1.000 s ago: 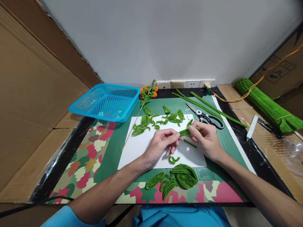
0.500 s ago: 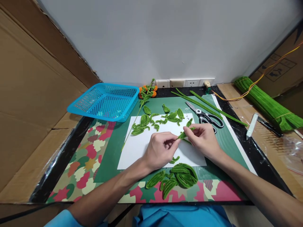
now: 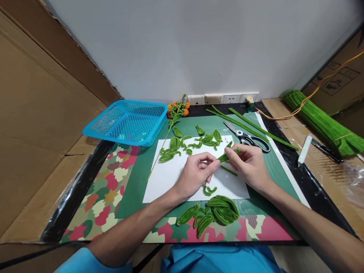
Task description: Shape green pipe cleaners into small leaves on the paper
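Note:
Over the white paper (image 3: 167,182), my left hand (image 3: 196,172) pinches one end of a green pipe-cleaner leaf (image 3: 226,156). My right hand (image 3: 250,165) grips the other end between thumb and fingers, hiding part of it. A thin green stem (image 3: 229,170) shows just below the leaf, between the hands. Beyond them lie several finished pipe-cleaner leaves (image 3: 174,144) and short curled pieces (image 3: 195,145). Nearer my body is a pile of larger leaves (image 3: 222,210), and a small curled piece (image 3: 209,190) rests on the paper's near edge.
Black-handled scissors (image 3: 253,140) lie just beyond my right hand, beside long green pipe cleaners (image 3: 261,131). A blue basket (image 3: 127,140) stands back left, near a stem with orange flowers (image 3: 178,113). At the right are a white-handled tool (image 3: 305,150) and a pipe-cleaner bundle (image 3: 324,121).
My hands have shifted slightly right and up with the leaf. They are a little farther apart, so more of the leaf and the stem below it shows.

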Demonstrator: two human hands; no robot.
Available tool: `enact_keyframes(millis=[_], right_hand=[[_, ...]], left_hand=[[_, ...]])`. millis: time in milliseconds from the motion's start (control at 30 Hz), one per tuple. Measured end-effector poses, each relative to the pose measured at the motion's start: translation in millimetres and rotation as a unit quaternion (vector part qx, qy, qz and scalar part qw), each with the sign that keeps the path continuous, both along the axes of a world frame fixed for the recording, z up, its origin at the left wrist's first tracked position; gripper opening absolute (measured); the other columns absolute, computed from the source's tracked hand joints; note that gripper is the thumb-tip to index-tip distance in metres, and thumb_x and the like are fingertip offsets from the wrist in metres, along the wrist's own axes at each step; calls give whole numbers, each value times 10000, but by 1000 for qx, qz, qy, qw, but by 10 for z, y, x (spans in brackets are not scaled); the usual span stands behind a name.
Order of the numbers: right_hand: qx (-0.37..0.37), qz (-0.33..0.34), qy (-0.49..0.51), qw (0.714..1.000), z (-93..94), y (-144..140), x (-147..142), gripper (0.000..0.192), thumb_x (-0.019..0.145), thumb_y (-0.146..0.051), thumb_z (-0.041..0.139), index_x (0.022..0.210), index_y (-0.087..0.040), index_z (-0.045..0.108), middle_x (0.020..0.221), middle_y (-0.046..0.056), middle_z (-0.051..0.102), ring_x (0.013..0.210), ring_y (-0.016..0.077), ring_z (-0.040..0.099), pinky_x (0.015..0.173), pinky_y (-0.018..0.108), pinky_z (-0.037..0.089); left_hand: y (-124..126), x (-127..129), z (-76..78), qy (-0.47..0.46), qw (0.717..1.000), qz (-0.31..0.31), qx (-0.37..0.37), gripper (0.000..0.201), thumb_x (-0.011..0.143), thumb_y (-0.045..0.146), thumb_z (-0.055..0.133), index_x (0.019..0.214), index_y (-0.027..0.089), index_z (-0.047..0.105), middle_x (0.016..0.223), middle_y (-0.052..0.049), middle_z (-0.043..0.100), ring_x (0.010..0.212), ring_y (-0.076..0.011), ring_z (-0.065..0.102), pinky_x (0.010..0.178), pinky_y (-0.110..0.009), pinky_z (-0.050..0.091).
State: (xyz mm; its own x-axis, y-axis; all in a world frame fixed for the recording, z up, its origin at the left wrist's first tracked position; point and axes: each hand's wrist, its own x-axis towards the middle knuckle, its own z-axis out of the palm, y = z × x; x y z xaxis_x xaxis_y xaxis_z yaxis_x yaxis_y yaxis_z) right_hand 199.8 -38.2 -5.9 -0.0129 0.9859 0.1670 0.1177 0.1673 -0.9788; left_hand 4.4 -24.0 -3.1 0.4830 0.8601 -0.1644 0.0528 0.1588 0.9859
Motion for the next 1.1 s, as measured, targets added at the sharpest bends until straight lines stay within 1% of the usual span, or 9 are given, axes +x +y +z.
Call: enact_keyframes(millis=[300,400,500,600,667,800,867,1000,1100], right_hand=[[-23,76,-76,994,-1,-30,-21,708,1018,-616,589,450,-196,543,453,13,533,439,118,470,505,293,351],[-23,87,-99,991,-14,-50,-40,710,1034,-573,573,430,-203,532,390,-14,453,389,108,419,468,290,313],[18,65,-149,987,-41,-66,-73,666,1036,-476,587,435,-205,493,386,-43,360,383,92,331,454,296,234],[78,40,-192,977,-79,-67,-96,595,1029,-403,589,486,-204,448,449,-52,340,438,88,277,490,301,213],[70,31,-198,977,-100,-63,-92,608,1030,-419,587,486,-208,414,458,-51,336,450,90,275,499,305,218],[-15,42,-125,991,-101,-54,-58,646,1045,-529,564,490,-205,498,462,-18,461,463,112,414,514,299,309],[-29,62,-62,996,-80,-49,-48,609,1051,-550,554,554,-200,542,504,-11,523,493,119,459,534,290,347],[-27,93,23,995,-34,-33,-51,450,1036,-518,610,716,-206,556,586,-35,550,527,116,434,525,269,329],[-34,98,35,994,-17,-23,-53,424,1025,-497,635,728,-206,553,586,-40,537,528,114,424,517,263,313]], left_hand=[[22,-28,-27,-38,998,-27,-43,321,939,465,751,892,155,683,518,45,567,394,-50,422,380,-154,289],[22,-40,-37,-43,998,-31,-45,308,914,434,782,852,151,677,512,40,575,402,-56,456,392,-155,304],[6,-43,-42,-34,999,-24,-26,288,894,385,796,797,147,665,500,33,576,416,-77,519,405,-159,353],[-8,-31,-36,-28,999,-7,-32,297,893,368,781,754,156,625,484,33,570,395,-82,524,385,-156,347],[-10,-20,-28,-38,998,-12,-49,309,901,380,770,757,163,603,478,39,563,378,-72,499,375,-148,329],[-2,-3,-11,-42,997,-34,-56,330,930,440,739,802,159,621,534,43,567,400,-56,492,383,-140,335],[0,0,-3,-42,997,-31,-56,354,943,469,717,802,157,625,571,38,572,411,-57,504,377,-143,331],[-5,-3,10,-52,997,-10,-48,374,933,493,723,811,152,631,636,27,599,407,-53,513,364,-153,317],[-12,-4,12,-54,998,-13,-40,385,950,507,700,832,145,647,662,18,611,418,-53,524,367,-153,308]])
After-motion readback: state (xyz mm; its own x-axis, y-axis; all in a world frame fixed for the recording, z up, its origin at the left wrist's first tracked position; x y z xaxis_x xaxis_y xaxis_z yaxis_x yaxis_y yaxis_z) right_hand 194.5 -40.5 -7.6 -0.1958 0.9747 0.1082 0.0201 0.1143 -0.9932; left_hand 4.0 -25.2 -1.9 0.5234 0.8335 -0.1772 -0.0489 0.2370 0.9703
